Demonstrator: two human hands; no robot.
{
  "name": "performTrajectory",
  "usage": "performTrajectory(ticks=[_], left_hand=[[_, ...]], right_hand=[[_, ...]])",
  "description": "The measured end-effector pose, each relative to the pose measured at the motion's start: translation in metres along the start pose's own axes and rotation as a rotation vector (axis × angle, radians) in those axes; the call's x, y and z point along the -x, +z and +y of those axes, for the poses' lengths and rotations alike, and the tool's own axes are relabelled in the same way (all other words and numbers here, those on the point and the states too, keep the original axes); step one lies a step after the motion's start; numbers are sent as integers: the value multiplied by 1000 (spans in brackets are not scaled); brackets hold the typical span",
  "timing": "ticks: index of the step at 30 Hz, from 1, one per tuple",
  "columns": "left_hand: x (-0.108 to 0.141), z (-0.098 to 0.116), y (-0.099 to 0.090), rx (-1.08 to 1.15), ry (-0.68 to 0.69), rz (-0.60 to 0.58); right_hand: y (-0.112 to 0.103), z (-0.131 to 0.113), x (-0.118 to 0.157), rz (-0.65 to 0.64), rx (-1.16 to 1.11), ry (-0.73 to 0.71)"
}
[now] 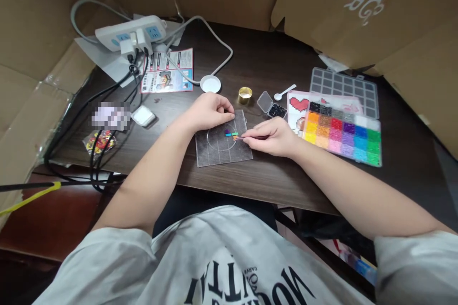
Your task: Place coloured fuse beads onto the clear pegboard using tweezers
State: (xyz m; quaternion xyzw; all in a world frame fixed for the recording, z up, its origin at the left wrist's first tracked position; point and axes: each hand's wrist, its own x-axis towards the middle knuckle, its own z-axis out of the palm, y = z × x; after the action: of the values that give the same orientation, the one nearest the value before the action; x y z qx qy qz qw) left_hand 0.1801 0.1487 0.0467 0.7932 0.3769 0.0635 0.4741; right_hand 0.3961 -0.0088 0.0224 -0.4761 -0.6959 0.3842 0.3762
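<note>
A clear square pegboard [223, 156] lies near the table's front edge, with a faint round outline on it. A few small fuse beads [234, 134] in purple, blue, green and orange sit inside that outline. My left hand [212, 111] rests at the board's far edge, its fingers curled and the fingertips closed on the board there. My right hand [272, 137] is closed around a pair of tweezers [255, 137]. Their tips reach the orange bead on the board; whether they grip it is too small to tell.
Right of the board stands a sorted bead box [341, 133] on pattern sheets [293, 105], an empty divided tray [345, 86] behind. A gold tin [245, 96], black bead case [277, 111], white spoon [286, 92] and white disc [210, 84] lie beyond. Cables run from a power strip [114, 37] at left.
</note>
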Motion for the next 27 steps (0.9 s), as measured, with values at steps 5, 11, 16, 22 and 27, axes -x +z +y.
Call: performTrajectory(ticks=[5,11,16,22,27], left_hand=[[1,6,0,-1,-27,-11],[0,-1,-2,-66,89,0],[0,-4,-3,-80,127,6],[1,-5,-4,-92,134,2],[0,-6,-6,-84,131,-16]], right_hand=[[-5,3,0,21,16,16],[-6,7,-1,-3,23,20],[-3,8,-2,24,41,36],[-4,7,-4,24,48,65],[-4,5,-4,20,44,102]])
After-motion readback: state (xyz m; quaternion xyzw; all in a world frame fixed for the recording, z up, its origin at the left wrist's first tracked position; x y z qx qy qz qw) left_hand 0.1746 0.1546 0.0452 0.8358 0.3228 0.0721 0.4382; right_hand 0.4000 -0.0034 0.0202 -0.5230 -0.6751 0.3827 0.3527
